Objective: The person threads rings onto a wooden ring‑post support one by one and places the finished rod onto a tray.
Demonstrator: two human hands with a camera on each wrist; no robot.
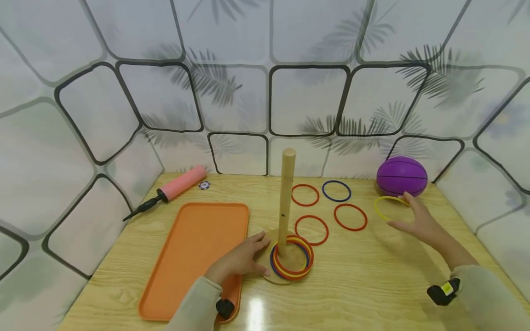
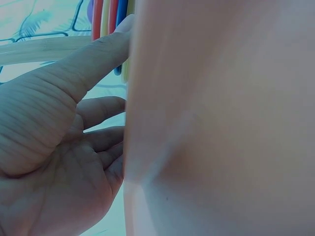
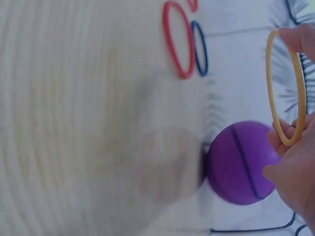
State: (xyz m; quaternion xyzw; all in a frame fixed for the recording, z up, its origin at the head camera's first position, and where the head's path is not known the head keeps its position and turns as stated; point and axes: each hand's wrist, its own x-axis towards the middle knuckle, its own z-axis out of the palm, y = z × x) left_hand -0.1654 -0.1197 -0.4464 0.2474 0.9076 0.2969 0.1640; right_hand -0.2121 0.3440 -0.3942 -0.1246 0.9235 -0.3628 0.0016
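We have the right hand (image 1: 418, 220) out near the purple ball (image 1: 401, 176), its fingertips pinching the yellow ring (image 1: 389, 207) at its far rim; the wrist view shows the ring (image 3: 285, 88) caught between fingers, lifted on edge beside the ball (image 3: 241, 164). Our left hand (image 1: 244, 258) rests flat, fingers relaxed, on the round wooden base (image 1: 265, 239) of the upright peg (image 1: 286, 202), just beside the stacked rings (image 1: 291, 264) round its foot. To do this well, we judge, we should keep the base pressed steady, hold the ring lightly and level, and keep clear of the loose red rings (image 1: 311, 230) and blue ring (image 1: 336, 191) on the table (image 1: 364, 285). The orange tray (image 1: 194, 257) lies left of the peg, the pink pump (image 1: 174, 186) beyond it
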